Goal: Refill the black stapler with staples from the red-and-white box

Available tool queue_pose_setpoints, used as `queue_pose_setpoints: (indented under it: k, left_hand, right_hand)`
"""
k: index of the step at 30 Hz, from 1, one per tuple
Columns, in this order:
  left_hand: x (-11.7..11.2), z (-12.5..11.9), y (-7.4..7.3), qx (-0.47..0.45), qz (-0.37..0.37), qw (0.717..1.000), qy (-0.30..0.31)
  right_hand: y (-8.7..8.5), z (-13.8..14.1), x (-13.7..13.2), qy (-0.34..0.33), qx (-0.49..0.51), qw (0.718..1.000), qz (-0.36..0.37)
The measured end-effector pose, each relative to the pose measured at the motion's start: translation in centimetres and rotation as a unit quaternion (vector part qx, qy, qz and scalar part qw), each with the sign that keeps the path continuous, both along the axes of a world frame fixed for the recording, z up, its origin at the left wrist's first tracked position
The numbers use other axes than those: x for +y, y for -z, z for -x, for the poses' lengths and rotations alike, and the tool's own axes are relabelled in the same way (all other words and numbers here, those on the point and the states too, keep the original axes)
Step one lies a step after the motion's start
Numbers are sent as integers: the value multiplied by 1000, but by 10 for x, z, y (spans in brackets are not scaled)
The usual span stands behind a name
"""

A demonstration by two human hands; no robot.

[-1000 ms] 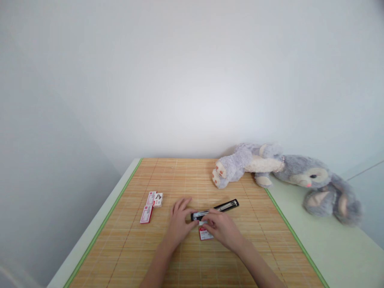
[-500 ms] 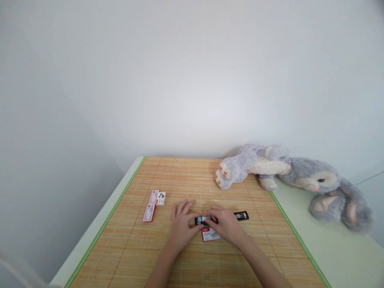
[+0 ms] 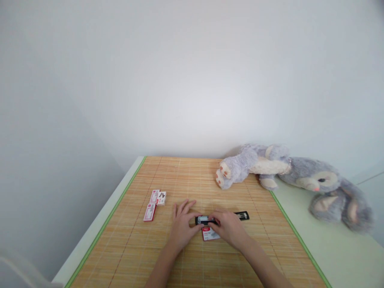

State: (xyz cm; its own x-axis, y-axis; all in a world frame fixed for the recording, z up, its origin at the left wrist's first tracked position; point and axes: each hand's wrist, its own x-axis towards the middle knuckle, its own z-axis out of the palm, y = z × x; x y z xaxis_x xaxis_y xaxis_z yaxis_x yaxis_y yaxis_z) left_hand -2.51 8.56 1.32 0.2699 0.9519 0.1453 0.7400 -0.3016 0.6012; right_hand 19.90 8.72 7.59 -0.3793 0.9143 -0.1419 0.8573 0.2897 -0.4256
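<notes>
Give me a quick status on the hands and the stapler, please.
Left hand and right hand both on the black stapler, flat on the mat. Small box beneath the right fingers. Nothing blocking.

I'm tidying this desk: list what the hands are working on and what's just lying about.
In hand: black stapler, small red box, left hand, right hand.
Lying about: two red boxes, plush rabbit, bamboo mat.

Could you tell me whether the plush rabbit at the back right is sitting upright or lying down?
Lying down: the plush rabbit is stretched along the table by the wall, feet left.
</notes>
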Motion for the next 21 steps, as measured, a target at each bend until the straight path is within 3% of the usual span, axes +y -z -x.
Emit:
queue_pose_setpoints:
  k: [5, 9, 14, 17, 21]
  left_hand:
    - [0, 0, 1, -5, -1, 1000, 0]
    - [0, 0, 1, -10, 3, 1000, 0]
    - [1, 0, 1, -19, 4, 1000, 0]
    - [1, 0, 1, -22, 8, 1000, 1]
    - [1, 0, 1, -24, 13, 1000, 11]
  right_hand:
    - [-12, -5, -4, -17, 12, 1000, -23]
    - [-18, -58, 0, 9, 2, 997, -73]
    - [-17, -119, 7, 58, 46, 996, 38]
    - [-23, -119, 9, 55, 136, 986, 77]
    - [-35, -84, 11, 27, 217, 972, 90]
